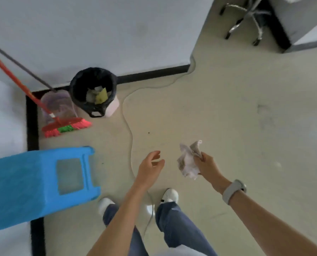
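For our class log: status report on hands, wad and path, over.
Right hand grips crumpled paper wad. Left hand open, empty. Bin ahead, cable lying between.

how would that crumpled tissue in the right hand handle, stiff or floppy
Probably floppy: the crumpled tissue hangs in loose folds from the right hand. Likely very light, since the hand holds it by one edge. Its creased, irregular shape suggests it won't roll.

1. Beyond the fingers of the left hand, open floor runs to the bin, whose mouth is uncovered.
2. Left of those fingers, the blue stool blocks passage.
3. The broom and dustpan crowd the bin's left flank.
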### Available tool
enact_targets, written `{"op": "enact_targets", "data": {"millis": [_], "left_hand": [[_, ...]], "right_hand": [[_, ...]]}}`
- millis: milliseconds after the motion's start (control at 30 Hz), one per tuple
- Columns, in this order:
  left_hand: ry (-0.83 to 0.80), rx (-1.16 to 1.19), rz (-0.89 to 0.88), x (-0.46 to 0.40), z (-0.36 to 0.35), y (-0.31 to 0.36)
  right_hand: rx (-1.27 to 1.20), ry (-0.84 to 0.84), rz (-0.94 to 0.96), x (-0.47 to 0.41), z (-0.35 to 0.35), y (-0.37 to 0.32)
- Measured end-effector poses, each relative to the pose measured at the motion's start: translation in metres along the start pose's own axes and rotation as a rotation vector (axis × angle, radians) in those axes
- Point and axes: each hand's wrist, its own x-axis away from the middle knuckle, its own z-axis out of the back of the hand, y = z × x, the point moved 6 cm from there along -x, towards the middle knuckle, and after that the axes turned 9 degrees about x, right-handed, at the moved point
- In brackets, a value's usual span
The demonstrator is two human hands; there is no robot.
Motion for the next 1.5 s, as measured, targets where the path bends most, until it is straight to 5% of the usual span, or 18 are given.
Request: {"op": "enact_targets", "data": {"millis": [200,367,500,700,800,900,1133,1367,1500], "left_hand": [[-0.339,-0.240,-0.173,-0.002,-0.211,0.112],[-0.540,-0.437,-0.281,-0.011,-0.336,0.193],[-0.824,-0.482,-0.129,-0.030,-0.433,0.241],[-1.151,-0.504,0.003,-0.081,-0.577,0.317],[-1.091,-0.537,-0.119,-0.108,-0.654,0.368],[-0.937,-0.738,-0.476,-0.114,-0.735,0.421],[-0.857,-1.069,-1.053,-0.121,-0.932,0.494],[-1.177,-1.131,-0.841,-0.162,-1.132,0.537],[-1.210,-1.112,-0.714,-0.188,-1.210,0.582]], "right_hand": [[-0.025,0.332,-0.080,0.024,0.205,0.077],[-0.032,0.325,-0.004,0.042,0.309,0.100],[0.023,0.172,0.085,0.023,0.385,0.106],[-0.198,0.332,0.035,-0.041,0.540,0.116],[-0.492,0.482,-0.116,-0.069,0.609,0.134],[-1.018,0.560,-0.250,-0.088,0.658,0.154],[-1.539,0.516,-0.115,-0.152,0.810,0.196],[-1.631,0.494,0.036,-0.230,1.021,0.246],[-1.678,0.503,0.024,-0.264,1.117,0.261]]}}
